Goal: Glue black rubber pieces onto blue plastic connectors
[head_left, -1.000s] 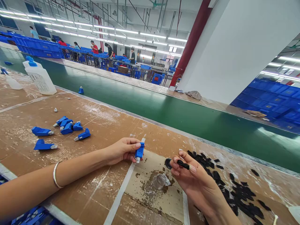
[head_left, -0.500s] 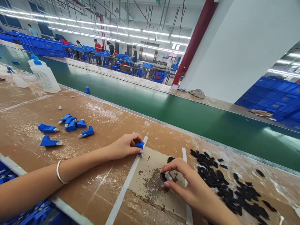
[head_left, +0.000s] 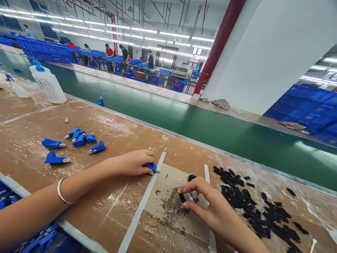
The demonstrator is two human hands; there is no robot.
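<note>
My left hand grips a small blue plastic part with a greyish tip, close to the left white tape strip. My right hand pinches a small black piece between thumb and fingertips. That piece is at a small clear cup on a beige board spotted with wet stains; whether it touches the cup I cannot tell. Another black piece lies at the board's far edge. Several similar blue parts rest on the table to the left.
A heap of black pieces spreads to the right. A white jug and a spray bottle stand back left. Beyond the table edge runs a green conveyor belt with one blue part. A blue bin sits front left.
My left hand has drawn slightly left and turned the blue part, so its tip now points right instead of down. My right hand has shifted slightly left, keeping the black piece.
</note>
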